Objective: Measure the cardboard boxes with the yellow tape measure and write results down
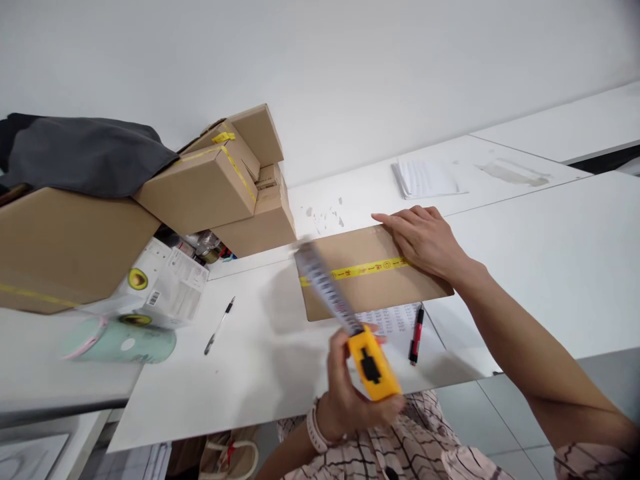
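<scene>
My left hand [345,393] is wrapped round a yellow tape measure [383,383] near the table's front edge. Its blade [327,283] sticks out up and to the left, blurred at the tip, passing in front of the left end of a cardboard box [365,293]. Yellow printed tape runs along the box. My right hand [423,240] lies over the box's right end, fingers stretched along its far edge and the thumb side hidden. A printed sheet [395,321] shows partly from under the box, with a red and black pen [417,337] at its right side.
Several cardboard boxes [200,193] are stacked at the back left, a dark cloth [90,153] over them. Below them are a white avocado-print carton [165,283] and a mint-green cylinder [130,340]. Another pen [219,327] lies on the white table [250,380]. Papers [425,179] lie by the wall.
</scene>
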`<state>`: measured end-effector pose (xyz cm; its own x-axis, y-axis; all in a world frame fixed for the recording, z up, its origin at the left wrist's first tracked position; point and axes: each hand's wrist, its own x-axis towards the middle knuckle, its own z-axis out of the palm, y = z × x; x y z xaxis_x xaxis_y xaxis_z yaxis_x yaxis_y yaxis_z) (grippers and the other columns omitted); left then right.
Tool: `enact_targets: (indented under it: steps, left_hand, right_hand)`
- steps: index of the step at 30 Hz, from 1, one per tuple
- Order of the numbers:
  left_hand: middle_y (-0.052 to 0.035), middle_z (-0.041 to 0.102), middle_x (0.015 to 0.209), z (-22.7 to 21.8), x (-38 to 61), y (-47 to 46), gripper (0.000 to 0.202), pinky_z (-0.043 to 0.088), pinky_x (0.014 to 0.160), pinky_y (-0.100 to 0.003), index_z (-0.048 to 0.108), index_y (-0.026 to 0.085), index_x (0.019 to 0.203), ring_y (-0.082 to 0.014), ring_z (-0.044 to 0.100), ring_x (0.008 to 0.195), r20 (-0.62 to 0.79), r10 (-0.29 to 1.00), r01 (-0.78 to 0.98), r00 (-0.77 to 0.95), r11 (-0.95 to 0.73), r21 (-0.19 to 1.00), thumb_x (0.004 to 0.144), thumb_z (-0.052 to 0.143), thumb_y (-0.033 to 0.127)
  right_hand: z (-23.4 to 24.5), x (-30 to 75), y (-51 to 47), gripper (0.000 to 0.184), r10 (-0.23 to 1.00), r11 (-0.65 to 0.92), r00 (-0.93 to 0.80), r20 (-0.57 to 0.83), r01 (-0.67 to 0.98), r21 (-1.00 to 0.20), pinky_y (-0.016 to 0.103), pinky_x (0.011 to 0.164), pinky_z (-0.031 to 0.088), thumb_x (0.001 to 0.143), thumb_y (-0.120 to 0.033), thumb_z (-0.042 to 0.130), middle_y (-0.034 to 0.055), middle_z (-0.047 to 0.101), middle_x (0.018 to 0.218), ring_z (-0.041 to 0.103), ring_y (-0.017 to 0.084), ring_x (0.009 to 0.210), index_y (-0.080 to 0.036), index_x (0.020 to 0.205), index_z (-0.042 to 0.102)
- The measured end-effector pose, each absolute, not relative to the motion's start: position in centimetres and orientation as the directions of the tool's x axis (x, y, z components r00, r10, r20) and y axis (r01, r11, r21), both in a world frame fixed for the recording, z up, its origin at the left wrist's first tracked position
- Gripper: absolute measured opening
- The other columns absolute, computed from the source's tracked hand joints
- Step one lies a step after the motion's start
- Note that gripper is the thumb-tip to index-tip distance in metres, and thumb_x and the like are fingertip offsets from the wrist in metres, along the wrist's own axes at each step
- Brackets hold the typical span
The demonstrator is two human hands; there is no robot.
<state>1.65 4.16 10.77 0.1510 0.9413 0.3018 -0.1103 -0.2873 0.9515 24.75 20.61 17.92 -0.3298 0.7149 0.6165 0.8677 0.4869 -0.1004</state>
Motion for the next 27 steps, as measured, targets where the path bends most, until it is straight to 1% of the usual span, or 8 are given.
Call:
enact_targets:
  steps: [2, 4, 8, 11, 14, 18, 24, 27]
  left_hand:
    - [-0.0099, 0.067, 0.124, 11.2, -0.1, 4.5, 0.077, 0.057, 0.092, -0.041, 0.044, 0.028, 0.137, -0.0279, 0.071, 0.107, 0.522, 0.849, -0.084, -0.085, -0.528, 0.845, 0.073, 0.082, 0.049]
    - [-0.0094, 0.069, 0.122, 11.7, -2.0, 5.4, 0.070, 0.052, 0.102, -0.045, 0.047, 0.027, 0.138, -0.0295, 0.068, 0.117, 0.583, 0.772, -0.009, -0.255, -0.604, 0.797, 0.078, 0.078, 0.048]
    - [-0.0085, 0.072, 0.116, 11.8, -4.8, 7.1, 0.059, 0.049, 0.104, -0.045, 0.051, 0.028, 0.132, -0.0314, 0.062, 0.129, 0.388, 0.858, -0.091, -0.336, -0.439, 0.894, 0.081, 0.075, 0.046]
    - [-0.0071, 0.072, 0.113, 11.1, -5.5, 7.8, 0.054, 0.053, 0.097, -0.040, 0.055, 0.028, 0.127, -0.0285, 0.067, 0.118, 0.229, 0.930, -0.250, -0.286, -0.303, 0.920, 0.081, 0.075, 0.048]
    - [-0.0045, 0.071, 0.108, 10.7, -5.4, 8.7, 0.053, 0.055, 0.092, -0.036, 0.059, 0.028, 0.124, -0.0239, 0.069, 0.105, 0.227, 0.932, -0.304, -0.283, -0.311, 0.900, 0.078, 0.079, 0.045]
    - [-0.0035, 0.067, 0.107, 10.5, -5.4, 10.9, 0.055, 0.056, 0.086, -0.034, 0.058, 0.028, 0.122, -0.0214, 0.068, 0.097, 0.251, 0.919, -0.259, -0.304, -0.334, 0.906, 0.075, 0.081, 0.045]
    - [-0.0033, 0.065, 0.110, 8.9, -6.1, 14.1, 0.061, 0.054, 0.085, -0.032, 0.053, 0.027, 0.123, -0.0197, 0.065, 0.097, 0.249, 0.933, -0.154, -0.259, -0.294, 0.943, 0.074, 0.082, 0.051]
    - [-0.0043, 0.065, 0.105, 7.7, -5.7, 14.3, 0.063, 0.054, 0.080, -0.029, 0.053, 0.023, 0.120, -0.0176, 0.065, 0.090, 0.200, 0.955, -0.094, -0.221, -0.225, 0.970, 0.073, 0.083, 0.052]
  right_hand:
    - [18.0, 24.5, 20.3, 0.042, 0.743, 0.444, -0.238, 0.626, 0.875, -0.195, 0.046, 0.090, 0.043, 0.101, -0.028, 0.042, 0.0089, 0.074, 0.104, 0.060, 0.028, 0.098, -0.026, 0.136, 0.065]
    - [17.9, 24.5, 19.8, 0.041, 0.772, 0.389, -0.109, 0.626, 0.860, -0.329, 0.047, 0.093, 0.044, 0.100, -0.039, 0.047, 0.0088, 0.073, 0.110, 0.060, 0.029, 0.104, -0.027, 0.134, 0.065]
    - [17.1, 25.2, 18.7, 0.042, 0.814, 0.246, 0.157, 0.559, 0.778, -0.578, 0.043, 0.087, 0.050, 0.096, -0.052, 0.053, 0.0081, 0.069, 0.122, 0.063, 0.027, 0.104, -0.029, 0.129, 0.066]
    - [16.4, 25.4, 17.5, 0.037, 0.845, 0.151, 0.262, 0.466, 0.720, -0.678, 0.038, 0.075, 0.051, 0.095, -0.054, 0.054, 0.0044, 0.072, 0.102, 0.064, 0.023, 0.083, -0.029, 0.118, 0.067]
    - [16.1, 24.9, 16.5, 0.030, 0.815, 0.148, 0.315, 0.486, 0.699, -0.700, 0.037, 0.072, 0.050, 0.093, -0.051, 0.058, 0.0041, 0.072, 0.099, 0.064, 0.022, 0.080, -0.027, 0.109, 0.065]
    - [14.9, 23.5, 16.0, 0.025, 0.684, 0.262, 0.361, 0.634, 0.690, -0.675, 0.041, 0.083, 0.052, 0.092, -0.046, 0.059, 0.0080, 0.070, 0.119, 0.066, 0.025, 0.100, -0.027, 0.108, 0.061]
    - [9.6, 21.7, 16.8, 0.025, 0.478, 0.414, 0.434, 0.763, 0.655, -0.632, 0.055, 0.102, 0.048, 0.092, -0.044, 0.056, 0.0134, 0.064, 0.125, 0.061, 0.030, 0.121, -0.024, 0.108, 0.055]
    - [7.0, 21.6, 17.0, 0.021, 0.466, 0.411, 0.442, 0.767, 0.659, -0.630, 0.057, 0.103, 0.047, 0.094, -0.039, 0.054, 0.0153, 0.062, 0.127, 0.060, 0.030, 0.124, -0.024, 0.108, 0.054]
